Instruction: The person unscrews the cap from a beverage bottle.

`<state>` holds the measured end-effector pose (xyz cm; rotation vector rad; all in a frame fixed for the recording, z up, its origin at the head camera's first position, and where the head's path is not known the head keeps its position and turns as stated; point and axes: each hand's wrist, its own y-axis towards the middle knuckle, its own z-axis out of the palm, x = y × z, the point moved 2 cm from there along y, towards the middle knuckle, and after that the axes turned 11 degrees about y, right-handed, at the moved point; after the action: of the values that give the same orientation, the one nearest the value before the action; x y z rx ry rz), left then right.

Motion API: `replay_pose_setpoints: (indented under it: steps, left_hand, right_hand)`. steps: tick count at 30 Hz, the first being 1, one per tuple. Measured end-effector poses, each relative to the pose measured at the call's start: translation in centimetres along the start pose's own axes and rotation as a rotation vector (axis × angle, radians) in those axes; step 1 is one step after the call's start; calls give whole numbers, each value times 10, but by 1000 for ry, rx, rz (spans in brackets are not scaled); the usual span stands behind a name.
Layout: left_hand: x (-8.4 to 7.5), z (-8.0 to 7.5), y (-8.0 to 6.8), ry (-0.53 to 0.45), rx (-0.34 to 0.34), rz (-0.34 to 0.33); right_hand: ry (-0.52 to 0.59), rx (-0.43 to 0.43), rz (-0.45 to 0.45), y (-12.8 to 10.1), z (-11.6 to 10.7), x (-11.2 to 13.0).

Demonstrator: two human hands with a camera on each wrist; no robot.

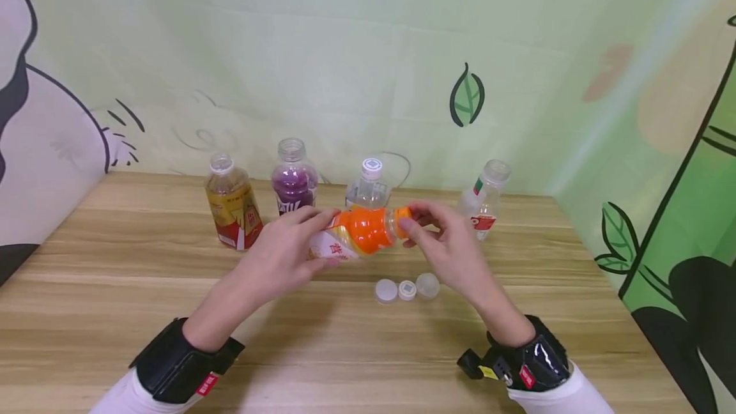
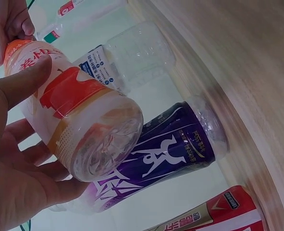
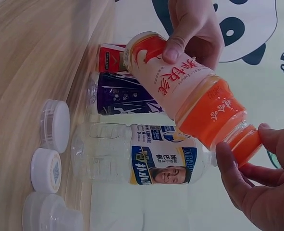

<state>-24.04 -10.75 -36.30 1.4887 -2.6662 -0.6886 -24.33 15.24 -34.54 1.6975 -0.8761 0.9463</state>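
An orange-labelled bottle [image 1: 359,232] lies on its side in the air above the wooden table [image 1: 115,312]. My left hand [image 1: 322,238] grips its lower body, thumb on top and fingers underneath; the left wrist view shows its clear base [image 2: 101,144]. My right hand [image 1: 411,225] pinches the orange cap [image 1: 404,214] at the bottle's other end. In the right wrist view my right hand's fingertips [image 3: 228,163] close round the bottle's orange neck end [image 3: 242,142].
Behind the hands stand a tea bottle [image 1: 232,209], a purple bottle [image 1: 294,184], a capped clear bottle [image 1: 368,187] and an open clear bottle [image 1: 485,200]. Three loose caps [image 1: 407,289] lie under my right hand. The wall is close behind and to the right.
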Motion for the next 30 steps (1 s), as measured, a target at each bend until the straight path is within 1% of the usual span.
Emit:
replay_pose_setpoints:
  steps: [4, 10, 17, 24, 30]
  left_hand:
    - [0, 1, -1, -1, -8, 0]
    - [1, 1, 0, 4, -19, 7]
    - [1, 1, 1, 0, -24, 11]
    - [1, 1, 1, 6, -21, 7]
    - [1, 0, 1, 9, -16, 0]
  right_hand:
    - [-7, 16, -17, 0, 0, 0]
    - [-34, 5, -20, -1, 1, 2]
    - [-41, 2, 21, -2, 1, 6]
    - [-23, 18, 50, -2, -1, 7]
    - [8, 26, 32, -2, -1, 6]
